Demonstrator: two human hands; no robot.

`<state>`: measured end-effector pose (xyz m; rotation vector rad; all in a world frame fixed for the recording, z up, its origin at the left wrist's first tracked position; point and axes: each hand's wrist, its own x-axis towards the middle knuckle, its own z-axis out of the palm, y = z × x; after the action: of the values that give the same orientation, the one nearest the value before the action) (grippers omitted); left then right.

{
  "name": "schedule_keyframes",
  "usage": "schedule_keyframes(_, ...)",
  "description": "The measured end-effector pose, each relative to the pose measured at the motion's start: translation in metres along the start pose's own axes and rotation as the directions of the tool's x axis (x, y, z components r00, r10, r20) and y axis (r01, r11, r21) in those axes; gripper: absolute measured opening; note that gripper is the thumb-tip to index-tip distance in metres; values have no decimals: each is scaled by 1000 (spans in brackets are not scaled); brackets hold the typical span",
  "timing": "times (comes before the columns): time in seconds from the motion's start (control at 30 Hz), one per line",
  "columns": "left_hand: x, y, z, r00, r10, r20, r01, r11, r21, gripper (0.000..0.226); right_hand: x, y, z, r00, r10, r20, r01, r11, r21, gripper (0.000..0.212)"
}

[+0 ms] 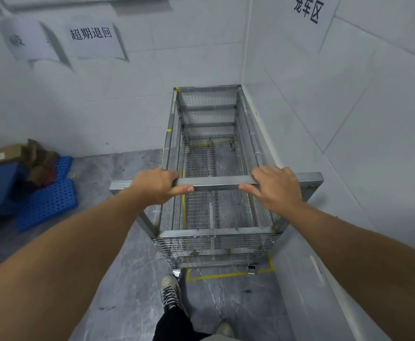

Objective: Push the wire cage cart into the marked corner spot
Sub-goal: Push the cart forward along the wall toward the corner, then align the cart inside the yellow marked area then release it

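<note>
A tall wire cage cart (211, 153) of grey metal mesh stands in the room's corner, its far end against the back wall and its right side along the right wall. Yellow tape lines (216, 275) on the floor mark a rectangle; the near line shows just behind the cart's near wheels. My left hand (158, 184) and my right hand (273, 187) both grip the cart's horizontal push bar (216, 183), thumbs under it. The cage is empty inside.
Blue perforated plastic pallets (47, 200) and cardboard boxes (9, 153) lie on the floor at the left wall. Paper signs (92, 39) hang on the back wall and another sign (311, 11) on the right wall. My feet (170, 291) stand on the grey marble floor.
</note>
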<state>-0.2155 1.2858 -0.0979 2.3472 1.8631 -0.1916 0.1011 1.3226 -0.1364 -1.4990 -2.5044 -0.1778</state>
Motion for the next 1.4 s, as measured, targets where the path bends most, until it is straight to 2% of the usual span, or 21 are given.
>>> schedule_keyframes(0.27, -1, -1, 8, 995, -47, -83, 53, 996, 69, 82, 2, -1, 2, 999, -22, -27, 20, 998, -60, 65)
schedule_keyframes(0.67, 0, -3, 11, 993, -61, -99, 69, 994, 86, 88, 1, -7, -2, 1000, 4, -27, -6, 995, -102, 64)
schedule_keyframes(0.97, -3, 1, 12, 989, -60, -135, 71, 994, 78, 85, -1, -8, -4, 999, 33, -13, -33, 999, -35, 56)
schedule_keyframes(1.17, -1, 3, 17, 981, -64, -181, 74, 996, 48, 80, -3, -9, -4, 998, 65, -5, -65, 998, -26, 60)
schedule_keyframes(1.4, 0, 2, 18, 986, -76, -149, 78, 997, 3, 77, -4, -12, -7, 994, 100, 51, -98, 994, -40, 66)
